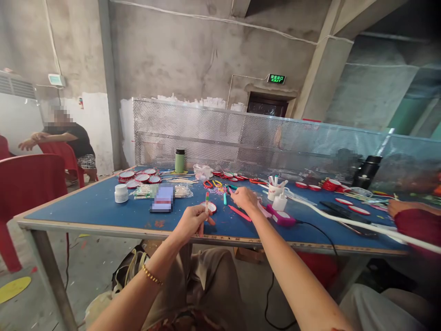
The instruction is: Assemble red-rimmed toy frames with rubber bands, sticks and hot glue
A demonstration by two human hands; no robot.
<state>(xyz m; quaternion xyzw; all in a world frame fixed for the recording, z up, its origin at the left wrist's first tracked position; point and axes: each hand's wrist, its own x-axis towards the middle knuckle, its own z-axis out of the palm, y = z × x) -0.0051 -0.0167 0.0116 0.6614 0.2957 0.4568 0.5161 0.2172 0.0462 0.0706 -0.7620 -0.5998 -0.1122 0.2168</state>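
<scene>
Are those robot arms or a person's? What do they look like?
A person's, with no robot parts or cables on them. The left forearm, circled by a gold-coloured beaded bracelet, and the right forearm show no sleeves. The left grip and right grip wear no gloves.

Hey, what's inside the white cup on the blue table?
Pale, pen-like sticks, one teal-topped, poke from the white cup. Its wall hides their lower ends and anything deeper inside.
</scene>
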